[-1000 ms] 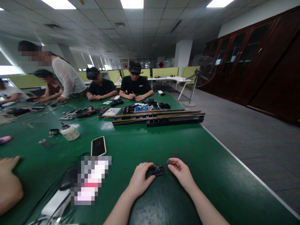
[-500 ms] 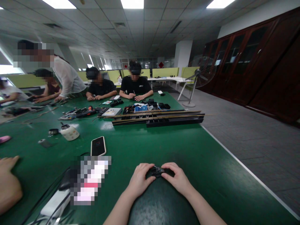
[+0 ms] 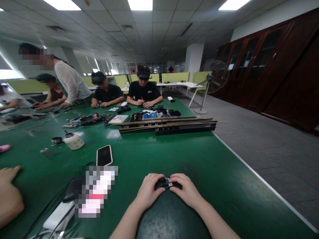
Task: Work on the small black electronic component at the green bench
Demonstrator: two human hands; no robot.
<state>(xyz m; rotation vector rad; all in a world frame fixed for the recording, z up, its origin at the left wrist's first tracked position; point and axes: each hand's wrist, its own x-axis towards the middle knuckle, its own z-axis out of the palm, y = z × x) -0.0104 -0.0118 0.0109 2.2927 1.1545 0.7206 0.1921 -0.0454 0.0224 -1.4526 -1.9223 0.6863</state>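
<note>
Between my hands, low over the near part of the green table, is a small black part with a few shiny metallic spots. Its exact kind is too small to make out. My left hand grips its left end, thumb below and fingers above. At the other end my right hand pinches it in the same way. The fingers cover both ends of the part.
A phone lies left of my hands, beside a white power strip with cables. Farther off are a white jar, black rails with thin rods, and tools. Another person's hand rests at the left edge; several people sit beyond.
My right hand has shifted slightly left, closer to my left hand, and the black part shows a little more metal. My left hand has stayed in place.
</note>
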